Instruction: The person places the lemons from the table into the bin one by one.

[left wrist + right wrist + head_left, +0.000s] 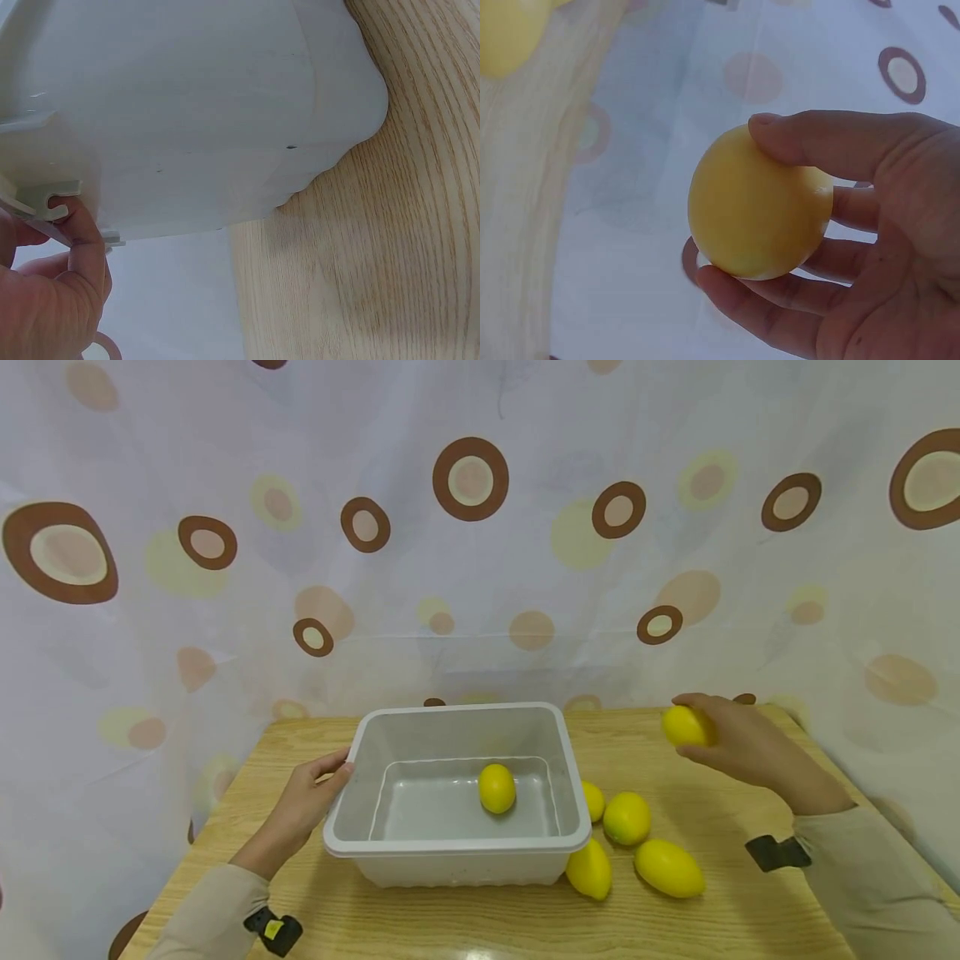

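Note:
My left hand (306,797) grips the left rim of a pale grey plastic tub (457,846), its fingers curled under the lip in the left wrist view. Inside the tub, right of its middle, lies one lemon (497,789). Off to the right, my right hand (742,739) holds another lemon (757,206) in the air above the table, with the thumb on one side and the fingers on the other. Beside the tub's right wall rest several more lemons (669,868), one of them partly hidden behind the tub.
The tub stands on a light wood-grain table (465,927). Behind the table hangs a pale curtain (480,568) with brown rings and faint dots. Dark straps with small devices (273,931) sit on both sleeves.

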A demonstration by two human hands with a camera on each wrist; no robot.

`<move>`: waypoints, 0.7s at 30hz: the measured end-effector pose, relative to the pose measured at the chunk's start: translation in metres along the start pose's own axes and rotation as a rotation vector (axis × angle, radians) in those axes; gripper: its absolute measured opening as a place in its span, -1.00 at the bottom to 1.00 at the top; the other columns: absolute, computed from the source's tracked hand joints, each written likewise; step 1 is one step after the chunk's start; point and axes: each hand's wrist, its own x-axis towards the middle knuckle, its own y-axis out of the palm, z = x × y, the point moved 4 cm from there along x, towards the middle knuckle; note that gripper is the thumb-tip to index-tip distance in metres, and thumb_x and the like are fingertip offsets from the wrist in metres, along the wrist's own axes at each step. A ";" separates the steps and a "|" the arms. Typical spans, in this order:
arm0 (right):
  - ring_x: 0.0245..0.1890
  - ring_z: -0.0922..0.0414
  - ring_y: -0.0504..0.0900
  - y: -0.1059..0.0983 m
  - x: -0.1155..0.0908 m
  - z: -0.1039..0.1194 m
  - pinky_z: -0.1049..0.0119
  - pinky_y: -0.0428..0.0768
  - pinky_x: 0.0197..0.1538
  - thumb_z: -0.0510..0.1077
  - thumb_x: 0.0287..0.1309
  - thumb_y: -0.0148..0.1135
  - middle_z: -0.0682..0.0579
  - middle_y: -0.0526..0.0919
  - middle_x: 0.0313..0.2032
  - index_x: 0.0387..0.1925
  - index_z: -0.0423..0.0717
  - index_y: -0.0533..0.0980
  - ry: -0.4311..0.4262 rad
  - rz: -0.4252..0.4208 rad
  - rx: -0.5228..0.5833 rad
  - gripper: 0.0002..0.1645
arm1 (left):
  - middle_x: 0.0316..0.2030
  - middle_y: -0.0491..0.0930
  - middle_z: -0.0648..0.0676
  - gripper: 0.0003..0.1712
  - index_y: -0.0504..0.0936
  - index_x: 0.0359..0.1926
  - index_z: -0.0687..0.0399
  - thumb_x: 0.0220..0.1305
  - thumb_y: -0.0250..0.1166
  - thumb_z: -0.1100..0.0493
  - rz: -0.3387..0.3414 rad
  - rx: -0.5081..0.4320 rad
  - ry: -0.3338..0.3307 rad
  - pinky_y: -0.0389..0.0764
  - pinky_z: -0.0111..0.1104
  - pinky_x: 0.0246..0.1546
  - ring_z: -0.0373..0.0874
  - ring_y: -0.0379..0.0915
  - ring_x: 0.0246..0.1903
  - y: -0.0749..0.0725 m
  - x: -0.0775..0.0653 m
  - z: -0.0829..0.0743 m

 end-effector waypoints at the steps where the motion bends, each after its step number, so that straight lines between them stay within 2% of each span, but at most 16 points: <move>1: -0.25 -0.02 0.49 -0.001 0.000 0.005 0.09 0.46 -0.25 -0.13 -0.04 0.27 -0.29 0.44 -0.01 0.14 -0.31 0.25 -0.006 -0.002 0.001 -0.28 | 0.02 0.31 0.30 -0.47 0.22 0.23 0.30 0.32 -0.01 0.11 0.001 0.000 0.001 0.56 -0.33 -0.29 0.05 0.45 -0.11 0.000 0.000 0.000; 4: -0.20 -0.02 0.48 -0.004 0.003 0.018 0.08 0.45 -0.20 -0.13 -0.03 0.27 -0.27 0.42 0.02 0.16 -0.29 0.25 -0.026 -0.008 0.005 -0.29 | 0.03 0.30 0.31 -0.47 0.21 0.23 0.31 0.33 -0.01 0.11 0.002 0.000 0.003 0.56 -0.32 -0.28 0.06 0.44 -0.09 0.000 0.000 0.000; 10: -0.26 0.04 0.48 -0.011 0.012 0.040 0.15 0.46 -0.23 -0.15 -0.03 0.27 -0.21 0.45 -0.01 0.15 -0.26 0.25 -0.069 -0.031 0.024 -0.30 | 0.02 0.31 0.31 -0.47 0.23 0.22 0.32 0.32 -0.01 0.12 -0.002 0.004 0.002 0.56 -0.33 -0.29 0.04 0.46 -0.12 0.000 0.000 0.000; 21: -0.28 0.03 0.48 -0.022 0.036 0.081 0.12 0.48 -0.23 -0.08 -0.04 0.29 -0.15 0.47 -0.02 0.14 -0.21 0.29 -0.099 -0.044 0.013 -0.31 | 0.03 0.30 0.32 -0.47 0.21 0.23 0.32 0.33 -0.01 0.12 0.006 0.002 0.010 0.56 -0.32 -0.29 0.06 0.45 -0.11 0.000 0.000 0.000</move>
